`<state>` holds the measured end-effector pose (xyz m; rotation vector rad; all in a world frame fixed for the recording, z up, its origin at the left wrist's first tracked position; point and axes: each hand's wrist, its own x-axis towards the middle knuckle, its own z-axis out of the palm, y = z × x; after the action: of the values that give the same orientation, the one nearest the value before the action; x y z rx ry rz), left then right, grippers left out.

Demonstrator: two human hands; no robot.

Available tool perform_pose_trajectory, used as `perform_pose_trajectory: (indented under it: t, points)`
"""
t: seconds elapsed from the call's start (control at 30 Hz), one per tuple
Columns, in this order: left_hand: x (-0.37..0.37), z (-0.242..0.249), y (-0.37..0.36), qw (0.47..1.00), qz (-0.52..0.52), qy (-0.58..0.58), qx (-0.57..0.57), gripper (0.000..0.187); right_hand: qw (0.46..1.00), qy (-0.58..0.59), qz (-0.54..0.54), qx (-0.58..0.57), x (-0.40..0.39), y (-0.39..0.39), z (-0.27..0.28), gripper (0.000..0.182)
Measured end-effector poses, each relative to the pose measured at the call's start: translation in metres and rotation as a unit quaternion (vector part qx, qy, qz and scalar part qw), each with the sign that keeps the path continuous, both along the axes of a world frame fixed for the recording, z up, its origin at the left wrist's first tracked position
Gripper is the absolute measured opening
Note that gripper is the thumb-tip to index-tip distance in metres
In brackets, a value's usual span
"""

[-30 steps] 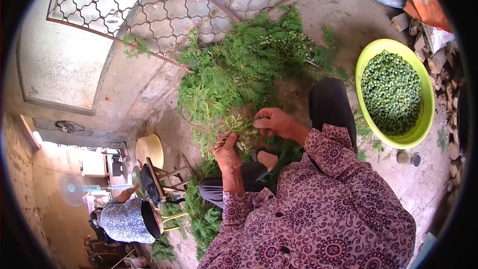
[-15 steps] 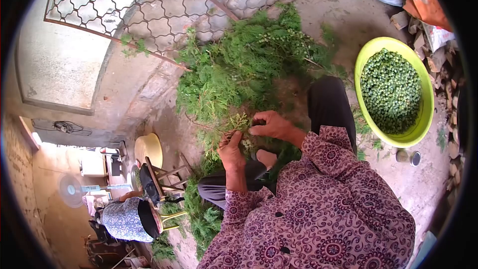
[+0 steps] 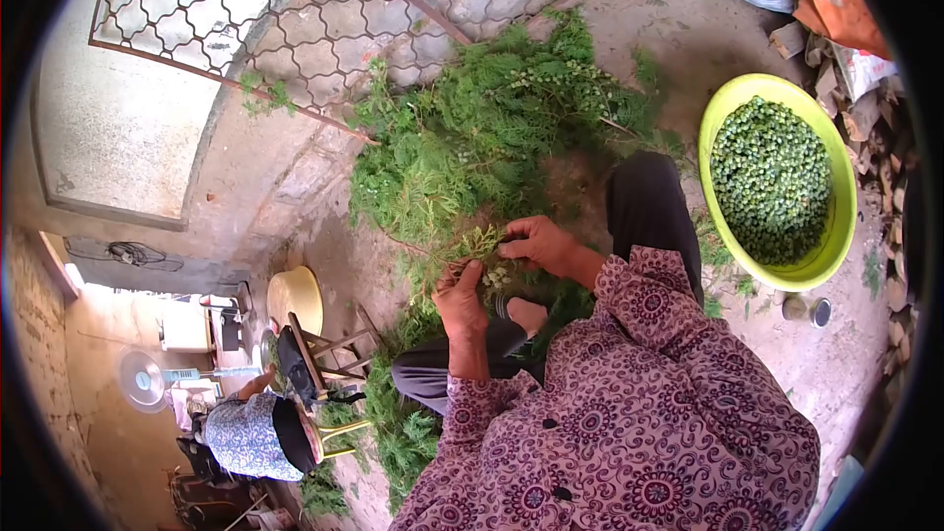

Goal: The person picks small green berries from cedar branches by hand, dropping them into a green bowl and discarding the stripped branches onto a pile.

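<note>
In front of my lap, my left hand [image 3: 460,300] is closed round the stem of an evergreen sprig [image 3: 480,239] with flat, scaly, yellowish-green leaves. My right hand [image 3: 539,244] pinches at the right side of this sprig; what exactly lies between its fingertips is too small to make out. Small pale green cones [image 3: 497,277] show just below the two hands. Beyond them spreads a large heap of cut evergreen branches [image 3: 462,128]. To the right, a yellow-green basin [image 3: 848,206] holds a mass of small round green cones [image 3: 770,177].
A small jar [image 3: 820,312] stands below the basin. Stacked firewood [image 3: 865,118] lines the right side. Metal lattice [image 3: 393,15] leans behind the heap. Another person [image 3: 251,433] sits at lower left, near a wooden chair [image 3: 320,364] and a fan [image 3: 144,381]. More branches [image 3: 403,438] lie left of my legs.
My right hand has shifted slightly and its fingertips now close on the sprig's edge. My left hand stays nearly in place. The other person's arm has moved a little.
</note>
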<state>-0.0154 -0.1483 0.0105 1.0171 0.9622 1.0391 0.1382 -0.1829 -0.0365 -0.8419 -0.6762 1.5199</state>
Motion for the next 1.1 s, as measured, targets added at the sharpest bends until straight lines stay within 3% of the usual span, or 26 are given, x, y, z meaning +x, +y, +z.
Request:
perform_pose_trajectory:
  t: [0.23, 0.43, 0.63, 0.83, 1.1]
  points:
    - [-0.010, 0.010, 0.003, 1.000, 0.019, 0.020, 0.009, 0.011, 0.972, 0.211, -0.083, -0.065, 0.021, 0.005, -0.009, 0.017]
    - [-0.015, 0.002, 0.012, 0.995, 0.090, 0.025, 0.033, 0.006, 0.973, 0.215, -0.004, -0.084, 0.015, -0.003, 0.007, 0.011]
    - [-0.016, -0.014, 0.019, 0.985, 0.107, 0.067, 0.121, 0.008, 0.984, 0.154, 0.091, -0.020, 0.008, -0.005, 0.002, 0.017]
    - [-0.004, -0.010, 0.011, 0.985, 0.096, 0.081, 0.114, 0.007, 0.996, 0.016, 0.086, -0.013, -0.001, -0.010, 0.008, 0.034]
    - [0.011, -0.010, 0.005, 0.986, 0.091, 0.088, 0.108, 0.006, 0.999, -0.019, 0.044, -0.019, -0.001, -0.014, 0.016, 0.052]
